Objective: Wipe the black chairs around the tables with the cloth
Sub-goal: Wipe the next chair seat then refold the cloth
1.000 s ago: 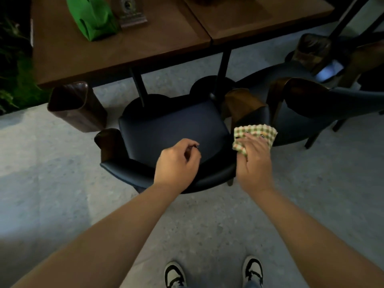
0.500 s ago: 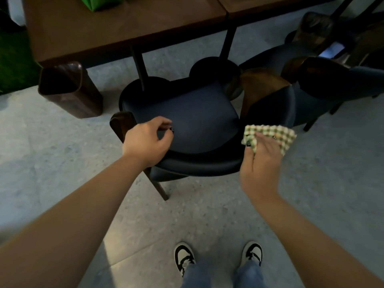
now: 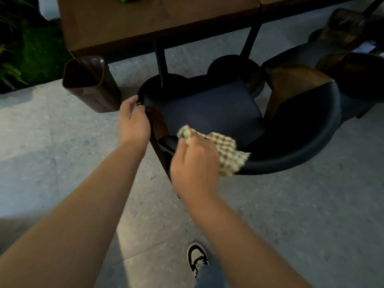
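Right hand [image 3: 194,163] bunches the cloth [image 3: 225,151] on the chair [image 3: 291,154] rim — a closed grip. Left hand [image 3: 133,121] curls round the armrest end, just left of it.

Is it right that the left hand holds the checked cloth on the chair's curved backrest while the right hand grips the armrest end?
Not quite: the hands are swapped. In the head view the right hand holds the checked cloth on the chair's curved backrest, while the left hand grips the armrest end.
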{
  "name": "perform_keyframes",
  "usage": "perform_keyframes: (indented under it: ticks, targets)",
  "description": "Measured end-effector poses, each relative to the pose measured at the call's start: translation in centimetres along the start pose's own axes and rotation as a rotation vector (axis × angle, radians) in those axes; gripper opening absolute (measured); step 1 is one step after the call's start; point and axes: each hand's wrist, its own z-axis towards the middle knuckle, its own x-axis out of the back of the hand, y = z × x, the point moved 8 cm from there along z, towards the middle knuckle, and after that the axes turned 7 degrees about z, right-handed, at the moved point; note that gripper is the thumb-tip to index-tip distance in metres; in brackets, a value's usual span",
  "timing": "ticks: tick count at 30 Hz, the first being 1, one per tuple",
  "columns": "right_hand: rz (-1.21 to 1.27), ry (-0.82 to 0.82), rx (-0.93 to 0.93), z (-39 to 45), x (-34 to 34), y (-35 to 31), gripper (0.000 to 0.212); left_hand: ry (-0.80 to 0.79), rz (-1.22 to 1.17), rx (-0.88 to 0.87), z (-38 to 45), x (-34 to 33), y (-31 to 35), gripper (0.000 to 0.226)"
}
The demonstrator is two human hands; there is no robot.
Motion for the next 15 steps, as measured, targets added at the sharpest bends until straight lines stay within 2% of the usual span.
perform_keyframes:
  ticks: [2, 5, 7, 10, 13, 15]
  targets:
    - [0.0, -0.159, 0.012, 1.2, -3.4, -2.2, 0.025, -0.108, 0.014, 0.148, 1.0, 0.3, -1.8, 0.038]
    - [-0.323, -0.42, 0.173, 0.9, -7.8, -3.3, 0.047, -0.248, -0.092, 0.372, 0.8, -0.2, -3.5, 0.029]
    - [-0.528, -0.527, 0.3, -0.1, -8.3, -2.4, 0.055, -0.289, -0.099, 0.409, 0.3, -0.8, -3.5, 0.016]
    - [-0.65, -0.597, 0.503, -0.8, -7.6, -1.3, 0.059, -0.29, -0.101, 0.406, 0.0, -1.9, -3.0, 0.013]
    - [-0.651, -0.679, 0.592, -0.5, -6.7, -0.7, 0.052, -0.319, -0.037, 0.414, -0.7, -3.5, -2.5, 0.013]
    - [-0.575, -0.729, 0.615, -0.8, -5.1, -0.1, 0.054, -0.335, 0.015, 0.447, -1.2, -4.6, -2.5, 0.022]
